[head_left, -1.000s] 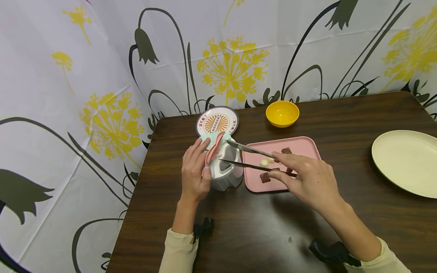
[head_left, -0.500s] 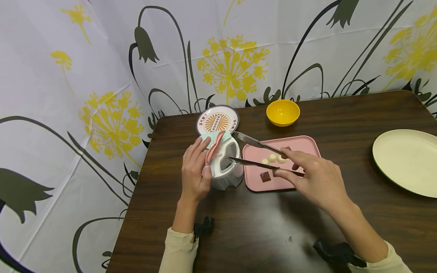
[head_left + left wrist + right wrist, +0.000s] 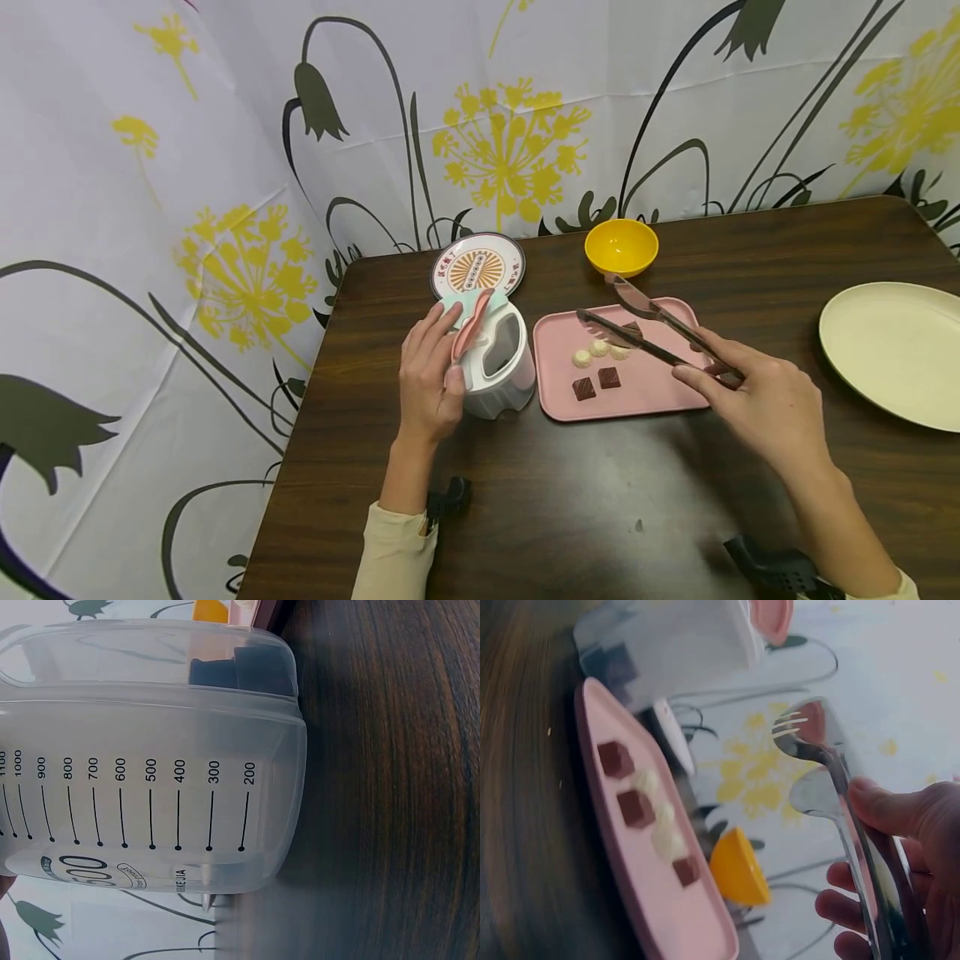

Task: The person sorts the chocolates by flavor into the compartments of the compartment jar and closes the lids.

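Observation:
My left hand (image 3: pixel 431 379) holds the lid of a clear measured container (image 3: pixel 491 396), fingers over its mint part and thumb at the front. The lid's pink flap (image 3: pixel 471 325) stands raised beside an opening. Dark blocks (image 3: pixel 240 671) lie in a clear compartment at the container's bottom. My right hand (image 3: pixel 765 400) grips metal tongs (image 3: pixel 663 321), one end forked and the other flat. Their arms are spread with nothing between the tips, over a pink tray (image 3: pixel 652 400). On the tray lie dark chocolate squares (image 3: pixel 584 388) and white round pieces (image 3: pixel 582 358).
A yellow bowl (image 3: pixel 621 248) stands behind the tray. At the back left, a round printed plate (image 3: pixel 487 250) sits partly hidden by the container. A large cream plate (image 3: pixel 900 354) is at the right. A flowered cloth (image 3: pixel 510 50) hangs behind the table.
My right hand has drawn the tongs away from the container's opening, rightward over the tray, with the arms still spread. My left hand stays on the lid.

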`<state>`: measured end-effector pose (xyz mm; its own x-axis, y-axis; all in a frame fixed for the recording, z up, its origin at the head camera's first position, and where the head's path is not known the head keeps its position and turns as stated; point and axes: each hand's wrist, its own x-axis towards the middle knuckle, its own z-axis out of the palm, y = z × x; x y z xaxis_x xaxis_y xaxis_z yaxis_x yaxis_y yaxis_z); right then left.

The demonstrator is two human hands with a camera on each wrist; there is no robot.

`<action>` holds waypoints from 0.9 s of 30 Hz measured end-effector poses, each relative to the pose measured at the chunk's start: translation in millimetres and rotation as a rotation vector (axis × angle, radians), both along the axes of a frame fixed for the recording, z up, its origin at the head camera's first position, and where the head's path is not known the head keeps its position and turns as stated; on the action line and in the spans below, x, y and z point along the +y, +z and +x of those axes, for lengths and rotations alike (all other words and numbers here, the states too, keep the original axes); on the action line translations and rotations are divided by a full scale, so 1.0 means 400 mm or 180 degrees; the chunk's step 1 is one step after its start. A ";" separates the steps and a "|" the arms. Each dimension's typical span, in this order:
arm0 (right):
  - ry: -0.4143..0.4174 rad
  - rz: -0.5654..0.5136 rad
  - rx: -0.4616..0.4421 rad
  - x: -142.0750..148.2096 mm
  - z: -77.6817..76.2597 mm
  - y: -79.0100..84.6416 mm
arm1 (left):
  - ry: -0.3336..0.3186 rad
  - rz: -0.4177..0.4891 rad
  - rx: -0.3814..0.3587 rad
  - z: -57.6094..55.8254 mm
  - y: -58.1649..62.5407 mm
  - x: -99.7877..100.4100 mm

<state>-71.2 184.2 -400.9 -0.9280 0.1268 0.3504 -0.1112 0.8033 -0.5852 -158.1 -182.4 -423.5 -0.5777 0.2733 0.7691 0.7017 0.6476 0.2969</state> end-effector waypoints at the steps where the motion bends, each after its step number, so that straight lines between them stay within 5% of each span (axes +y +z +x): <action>1: -0.0069 -0.0017 -0.0014 0.010 0.002 -0.006 | 0.0000 0.0004 -0.0004 0.000 -0.001 0.000; 7: -0.0472 -0.0018 -0.0184 0.070 0.016 -0.041 | 0.0022 -0.0006 -0.0030 -0.001 -0.004 0.000; 16: -0.1114 -0.0127 -0.0940 0.145 0.043 -0.085 | -0.0025 0.0010 0.0013 0.001 0.000 0.002; 27: -0.1528 -0.0166 -0.1482 0.208 0.056 -0.127 | -0.0012 0.0024 0.0021 0.001 0.001 0.002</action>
